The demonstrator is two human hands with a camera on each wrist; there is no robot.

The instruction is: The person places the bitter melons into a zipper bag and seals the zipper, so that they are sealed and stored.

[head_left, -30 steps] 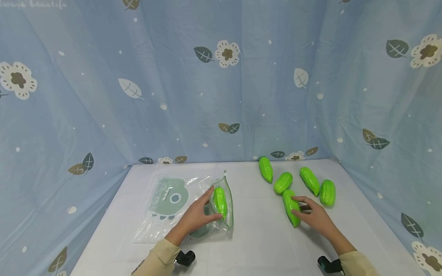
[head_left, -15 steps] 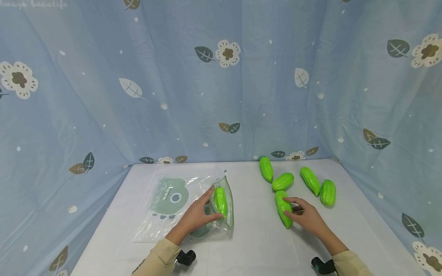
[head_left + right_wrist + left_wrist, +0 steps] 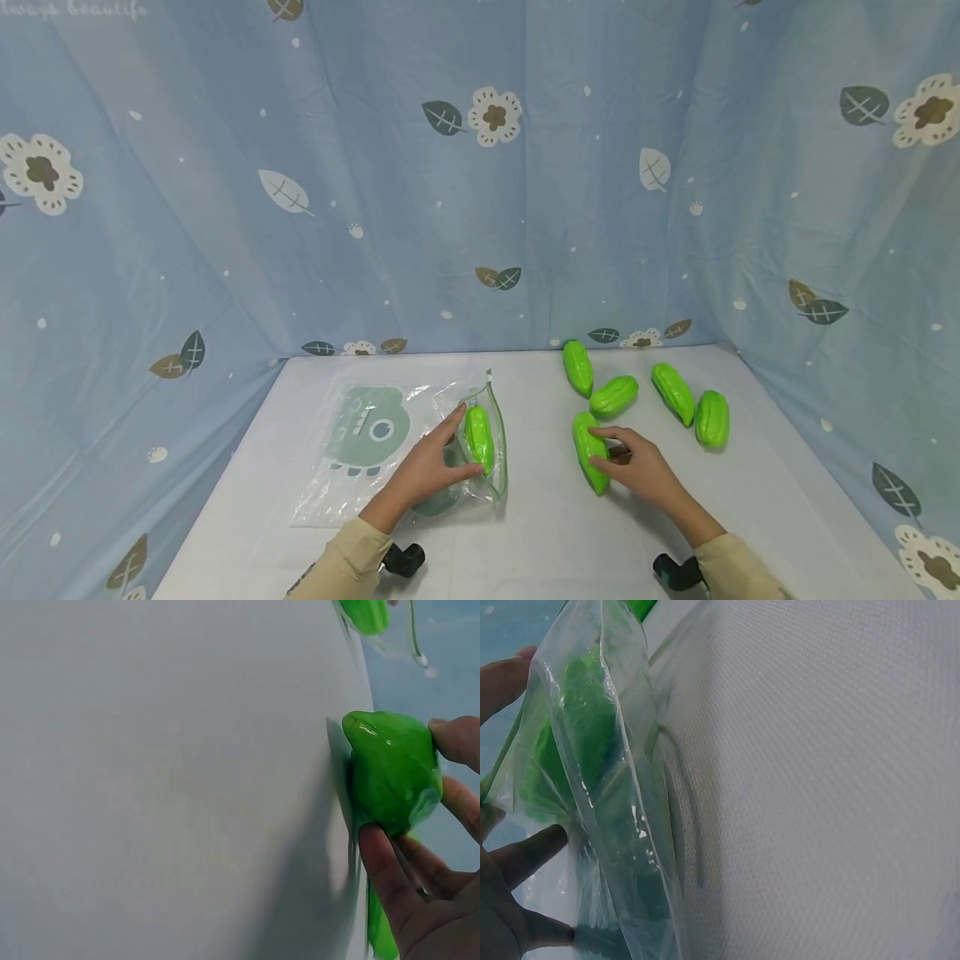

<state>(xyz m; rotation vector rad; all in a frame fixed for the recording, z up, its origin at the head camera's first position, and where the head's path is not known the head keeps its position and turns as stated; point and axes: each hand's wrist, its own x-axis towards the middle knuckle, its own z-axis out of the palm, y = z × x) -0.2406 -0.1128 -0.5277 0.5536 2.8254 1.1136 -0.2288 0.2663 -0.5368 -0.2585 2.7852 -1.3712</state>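
A clear plastic zip bag (image 3: 315, 500) with a green cartoon monster print lies at the left of the table. My left hand (image 3: 423, 475) is at its mouth, thumb and fingers spread against the film, and the green-edged opening gapes to the right. Inside, near the mouth, is one glossy green ridged toy fruit (image 3: 478, 440). To the right, my right hand (image 3: 645, 467) holds a second green toy fruit (image 3: 589, 454) between thumb and fingers. The right wrist view shows this toy fruit (image 3: 394, 769) close to the white surface, with fingertips on its side and underside.
Several more green toy fruits (image 3: 615, 397) lie at the back right, beyond the right hand. A white cloth (image 3: 532, 533) covers the table. Behind and at both sides hangs a blue patterned curtain (image 3: 420, 208). Black devices (image 3: 405, 561) sit at both wrists.
The right hand has moved left with its toy fruit, away from the others, and the toy fruit behind shifted slightly early on. The left hand and zip bag stay where they were.
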